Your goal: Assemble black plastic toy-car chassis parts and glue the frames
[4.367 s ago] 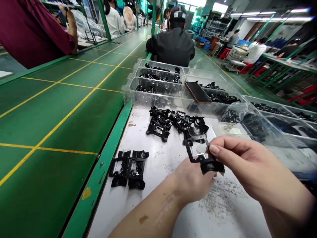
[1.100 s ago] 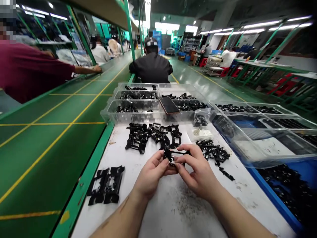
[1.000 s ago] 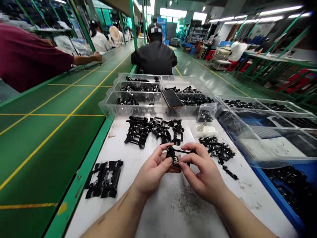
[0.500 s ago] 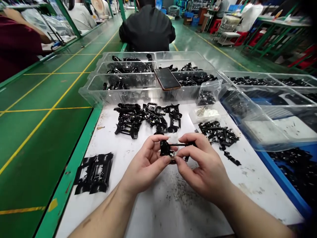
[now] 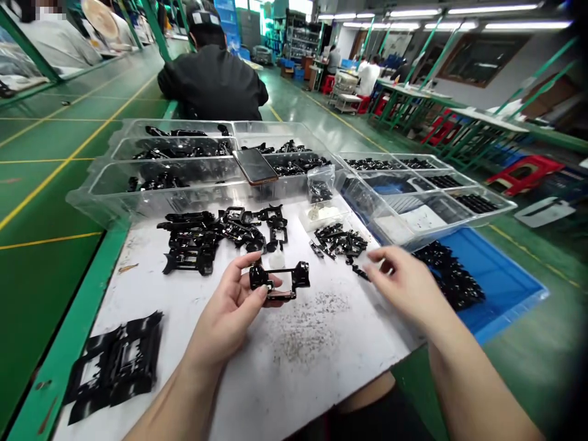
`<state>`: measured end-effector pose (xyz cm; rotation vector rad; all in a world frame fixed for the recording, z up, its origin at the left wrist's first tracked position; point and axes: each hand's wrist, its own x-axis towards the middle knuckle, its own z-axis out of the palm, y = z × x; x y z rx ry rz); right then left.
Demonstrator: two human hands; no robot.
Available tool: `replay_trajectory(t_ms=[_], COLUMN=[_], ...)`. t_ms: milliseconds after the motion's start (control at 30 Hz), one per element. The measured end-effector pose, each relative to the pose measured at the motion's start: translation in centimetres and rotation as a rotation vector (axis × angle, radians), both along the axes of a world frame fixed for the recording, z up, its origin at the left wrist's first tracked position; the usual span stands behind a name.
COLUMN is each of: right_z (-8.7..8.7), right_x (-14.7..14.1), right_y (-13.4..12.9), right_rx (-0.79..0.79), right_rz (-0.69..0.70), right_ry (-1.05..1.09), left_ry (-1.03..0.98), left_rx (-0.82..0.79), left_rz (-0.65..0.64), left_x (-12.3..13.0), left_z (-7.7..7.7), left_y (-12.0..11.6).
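Observation:
My left hand [image 5: 225,312] grips a glossy black plastic frame part [image 5: 278,280] by its left end, with the thumb across it, above the white worktable [image 5: 321,361]. My right hand [image 5: 407,288] is open and holds nothing. Its fingertips are spread just right of a loose heap of small black plastic pieces [image 5: 340,240], close to a stray piece [image 5: 361,273]. Farther up the table lies a tangled pile of black frame parts [image 5: 206,233], and a flat stack of them [image 5: 113,367] lies at the near left corner.
Clear plastic trays of black parts [image 5: 174,174] line the table's far edge, with a phone [image 5: 255,166] on them. A small plastic bag [image 5: 320,184] stands nearby. A blue bin [image 5: 478,275] lies right, a green conveyor belt [image 5: 46,141] left, a co-worker in black [image 5: 211,79] beyond.
My right hand has let go of the frame part and moved right toward the small pieces. My left hand keeps hold of it. The view has swung right, showing more of the blue bin.

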<state>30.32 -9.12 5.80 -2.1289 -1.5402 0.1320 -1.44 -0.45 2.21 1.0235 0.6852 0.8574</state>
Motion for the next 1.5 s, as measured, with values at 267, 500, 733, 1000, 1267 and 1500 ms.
replay_trajectory(t_ms=[267, 500, 733, 1000, 1267, 1500], right_z=[-1.8, 3.1, 0.7, 0.0, -0.8, -0.8], right_x=[-1.1, -5.9, -7.7, -7.2, -7.3, -7.6], right_y=[-1.0, 3.6, 6.2, 5.3, 5.6, 5.2], right_rx=[-0.069, 0.040, -0.015, -0.063, 0.148, 0.307], right_rz=[0.096, 0.572, 0.602, 0.653, 0.614, 0.638], right_ry=[0.058, 0.894, 1.494, 1.630, 1.330, 0.716], left_ry=[0.026, 0.025, 0.165, 0.268, 0.175, 0.122], left_rx=[0.072, 0.070, 0.159, 0.152, 0.123, 0.087], left_rz=[-0.101, -0.118, -0.098, -0.096, -0.060, -0.031], left_x=[0.3, 0.3, 0.2, 0.2, 0.0, 0.0], left_z=[-0.1, -0.8, -0.3, -0.9, -0.8, -0.7], left_y=[-0.4, -0.1, -0.7, -0.9, -0.8, -0.8])
